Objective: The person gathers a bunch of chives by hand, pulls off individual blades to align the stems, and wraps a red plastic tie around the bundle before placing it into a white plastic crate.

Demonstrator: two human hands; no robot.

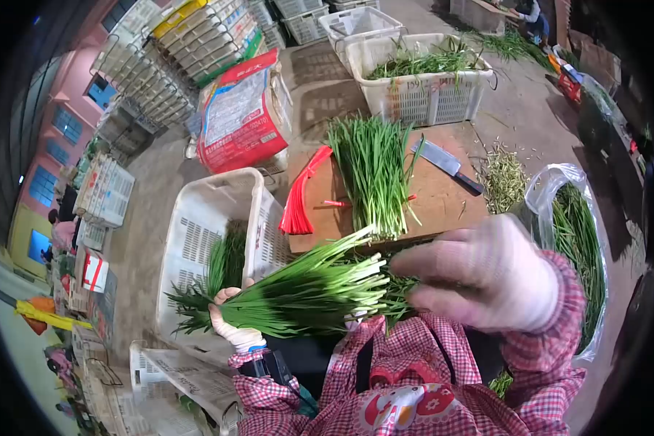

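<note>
My left hand [234, 323], in a pale glove with the fingertips bare, is closed around a bunch of garlic chives [291, 298]. The bunch lies sideways over my lap, its white stem ends pointing right. My right hand [483, 276], gloved and blurred by motion, hovers just right of those ends with fingers apart; nothing shows in its grip. Beyond, a larger pile of chives [374, 174] rests on a wooden board [443, 207]. A cleaver [443, 160] lies right of the pile, and a bundle of red ties [298, 200] lies left of it.
At left a white crate [258, 218] holds chives. Another crate [421, 102] with loose greens stands behind the board. Trimmings [505, 178] litter the floor beside a plastic-lined container [596, 247] of greens. A red-and-white sack [243, 116] and stacked crates [207, 36] stand further back.
</note>
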